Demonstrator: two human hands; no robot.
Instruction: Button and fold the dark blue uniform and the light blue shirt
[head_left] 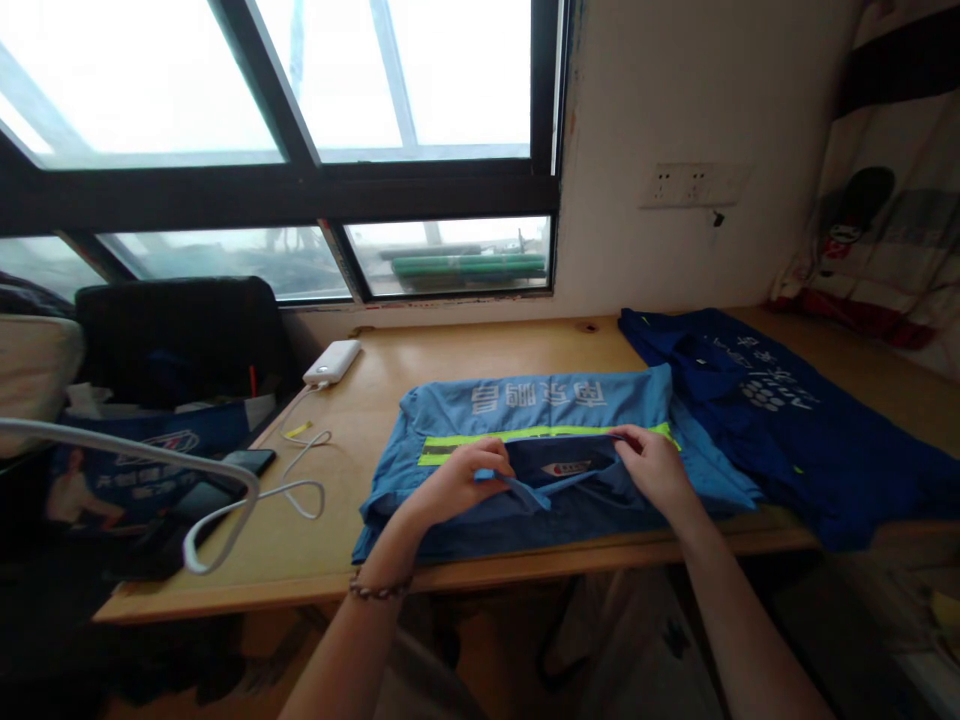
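A light blue work jacket (pixel 540 390) with a yellow-green reflective stripe and pale printed characters lies spread on the table, its lettering upside down to me. Near the table's front edge, my left hand (pixel 480 470) is closed on the jacket's collar, with a light blue flap poking out between the fingers. Opposite it, my right hand (pixel 646 462) pinches the collar's other side. Between my hands the dark inside of the neck shows a small white and red label (pixel 568 467). The fingertips are partly hidden by cloth.
A dark blue shirt (pixel 795 420) with white print lies at the right, touching the jacket. On the wooden table (pixel 330 530) at left are a white power bank (pixel 332 362), its looping white cable (pixel 311 495) and a dark phone (pixel 251 461). A window and wall stand behind.
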